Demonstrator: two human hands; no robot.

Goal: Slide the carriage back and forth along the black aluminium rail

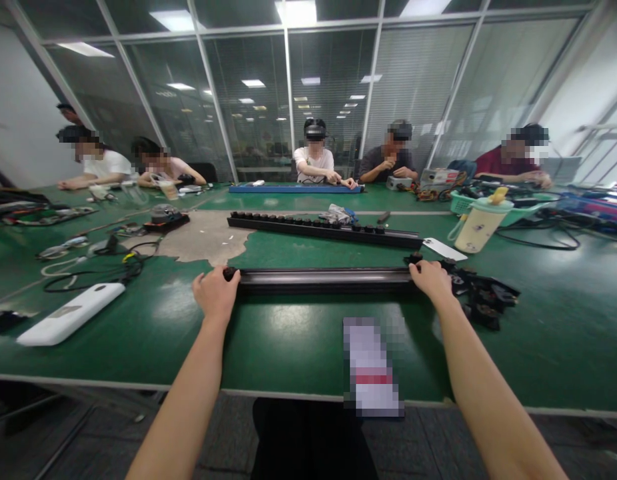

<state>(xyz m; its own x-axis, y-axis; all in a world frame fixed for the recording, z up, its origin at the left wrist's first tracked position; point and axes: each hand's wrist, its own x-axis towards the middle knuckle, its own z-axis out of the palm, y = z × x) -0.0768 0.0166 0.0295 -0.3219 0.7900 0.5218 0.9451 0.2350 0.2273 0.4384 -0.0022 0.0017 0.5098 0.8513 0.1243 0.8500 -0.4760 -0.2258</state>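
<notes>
Green surface point(288, 353), toward near edge: your left hand point(216, 290) and right hand point(431, 277), grip closed, hold the black rail point(324, 280) by its ends. Risk: pulling nearer could knock the overhanging phone point(371, 367) off; sliding right could scatter black parts point(488, 299).

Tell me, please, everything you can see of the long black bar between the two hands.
The long black bar is straight and slim, with a smooth, glossy, greyish strip along its length between dark edges; it looks like metal or plastic. It runs crosswise over the green table. The left hand holds its left end, the right hand its right end, partly covering both.
</notes>
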